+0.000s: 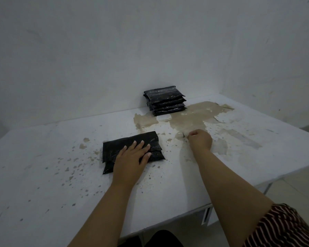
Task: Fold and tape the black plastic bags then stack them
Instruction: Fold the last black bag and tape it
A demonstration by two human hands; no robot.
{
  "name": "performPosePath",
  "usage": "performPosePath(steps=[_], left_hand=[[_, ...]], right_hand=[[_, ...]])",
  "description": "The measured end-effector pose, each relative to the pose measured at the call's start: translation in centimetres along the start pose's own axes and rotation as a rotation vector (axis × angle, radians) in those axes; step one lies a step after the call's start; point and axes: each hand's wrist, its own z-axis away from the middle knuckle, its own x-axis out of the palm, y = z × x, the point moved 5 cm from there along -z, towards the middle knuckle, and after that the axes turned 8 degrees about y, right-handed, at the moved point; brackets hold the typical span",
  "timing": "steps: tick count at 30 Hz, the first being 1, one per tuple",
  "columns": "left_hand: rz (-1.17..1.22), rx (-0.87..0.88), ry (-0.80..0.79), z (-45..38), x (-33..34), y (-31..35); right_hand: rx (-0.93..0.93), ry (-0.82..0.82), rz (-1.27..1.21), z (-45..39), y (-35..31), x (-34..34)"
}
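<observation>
A folded black plastic bag (114, 150) lies on the white table (43, 175), left of centre. My left hand (132, 155) presses flat on its right half with straight fingers. Against the wall at the back stands a stack of several folded, taped black bags (165, 101). My right hand (201, 140) rests on the table to the right of the folded bag, fingers curled into a loose fist. A tiny dark bit (183, 134) sits just off its fingertips; whether the fingers pinch anything is hidden.
The tabletop is worn, with a large brown peeled patch (191, 120) between the stack and my right hand and small chips scattered to the left. The table's right edge (275, 177) drops to a tiled floor. White walls close the back.
</observation>
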Motion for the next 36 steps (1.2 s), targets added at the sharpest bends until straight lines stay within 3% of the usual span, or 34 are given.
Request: performPosePath(steps=[9,15,31,34,36], left_hand=[[-0.001,-0.009,0.008,-0.1,0.0,0.0],[0.009,0.001,0.009,-0.1,0.0,0.1],[0.094,-0.042,-0.032,1.7,-2.0,-0.5],[0.124,-0.053,-0.047,2.5,-2.9,-1.3],[0.165,-0.07,-0.069,3.1,-3.7,-1.6]], right_hand=[[0.0,0.025,0.002,0.2,-0.1,-0.2],[-0.089,0.056,-0.244,1.6,-0.9,-1.1],[-0.29,-0.077,-0.469,5.0,-5.1,-2.5],[-0.324,-0.17,-0.569,6.4,-7.3,-2.5],[-0.319,-0.319,-0.678,7.6,-9.1,-2.0]])
